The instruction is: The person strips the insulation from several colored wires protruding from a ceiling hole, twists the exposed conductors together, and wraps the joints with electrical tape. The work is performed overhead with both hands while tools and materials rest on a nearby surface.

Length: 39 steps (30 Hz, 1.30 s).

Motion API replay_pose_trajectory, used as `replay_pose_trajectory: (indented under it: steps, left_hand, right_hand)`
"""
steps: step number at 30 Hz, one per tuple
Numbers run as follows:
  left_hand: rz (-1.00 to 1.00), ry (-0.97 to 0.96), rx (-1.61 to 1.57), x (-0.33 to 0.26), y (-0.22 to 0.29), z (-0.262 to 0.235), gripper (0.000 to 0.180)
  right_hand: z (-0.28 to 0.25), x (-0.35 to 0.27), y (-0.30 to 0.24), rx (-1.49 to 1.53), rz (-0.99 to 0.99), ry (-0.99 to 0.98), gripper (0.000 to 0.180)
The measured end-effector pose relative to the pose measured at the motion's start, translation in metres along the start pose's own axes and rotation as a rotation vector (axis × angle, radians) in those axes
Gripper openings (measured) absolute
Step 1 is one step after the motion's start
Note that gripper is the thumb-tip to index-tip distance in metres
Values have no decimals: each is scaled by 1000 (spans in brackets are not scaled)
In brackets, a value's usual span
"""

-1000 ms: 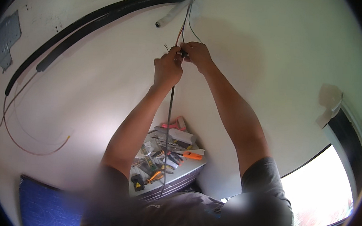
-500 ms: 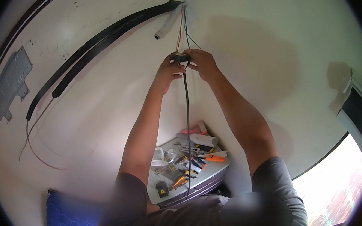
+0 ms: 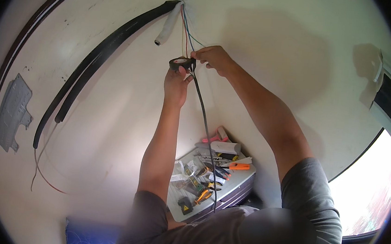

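A person in a grey shirt reaches both arms up a pale, smooth wall. Nearest the camera, below the raised arms, a grey case [image 3: 241, 184] lies open, its top strewn with pliers, cutters and other tools with orange and yellow handles, apparently kept within reach.

Higher up, the left hand [image 3: 176, 84] is closed around a roll of black tape [image 3: 181, 63], fingers curled under it and thumb at its side, holding it flat against the wires so that tape can feed off. Just beside it, to the right, the right hand [image 3: 215, 58] pinches shut at the roll's edge; whether it grips the tape's free end or the wires themselves cannot be told from here. A thin black cable [image 3: 203, 122] hangs from under the roll, slack, down toward the case.

Above the grip, thin coloured wires [image 3: 185, 30], red, blue and green, rise to a hole in the wall. Beside them droops a short white ribbed tube [image 3: 167, 25], and left of it a thick black hose [image 3: 99, 58] curves away down the wall.
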<state>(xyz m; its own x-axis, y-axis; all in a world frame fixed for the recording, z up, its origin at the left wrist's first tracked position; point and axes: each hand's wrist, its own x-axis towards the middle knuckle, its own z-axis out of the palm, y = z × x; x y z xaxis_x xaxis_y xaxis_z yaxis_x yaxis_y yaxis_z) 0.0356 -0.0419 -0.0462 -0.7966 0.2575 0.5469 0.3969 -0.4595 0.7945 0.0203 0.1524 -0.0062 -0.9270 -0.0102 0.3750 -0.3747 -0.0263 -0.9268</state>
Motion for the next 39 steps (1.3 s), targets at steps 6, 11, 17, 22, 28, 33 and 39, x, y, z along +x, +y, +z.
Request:
replay_pose_trajectory:
  steps: [6,11,17,22,28,33,39]
  left_hand:
    - [280,-221,695,-17,27,8,59]
    - [-66,-27,443,2,44,6,28]
    - [-368,-1,373,39,53,4,16]
    - [-443,-72,320,48,61,9,13]
    - [-67,-167,978,47,66,29,19]
    - [53,1,1156,30,40,32,23]
    - [319,57,1151,3,-8,16,36]
  right_hand:
    - [-4,8,-7,-203,-115,-22,31]
    - [-11,7,-19,-168,101,-69,35]
    - [-2,3,-26,-73,18,-76,37]
    - [-6,-14,-34,6,37,-171,46]
    - [-9,-70,-20,371,46,36,69]
    - [0,-78,6,378,6,48,48]
    - [5,-76,15,386,38,78,36]
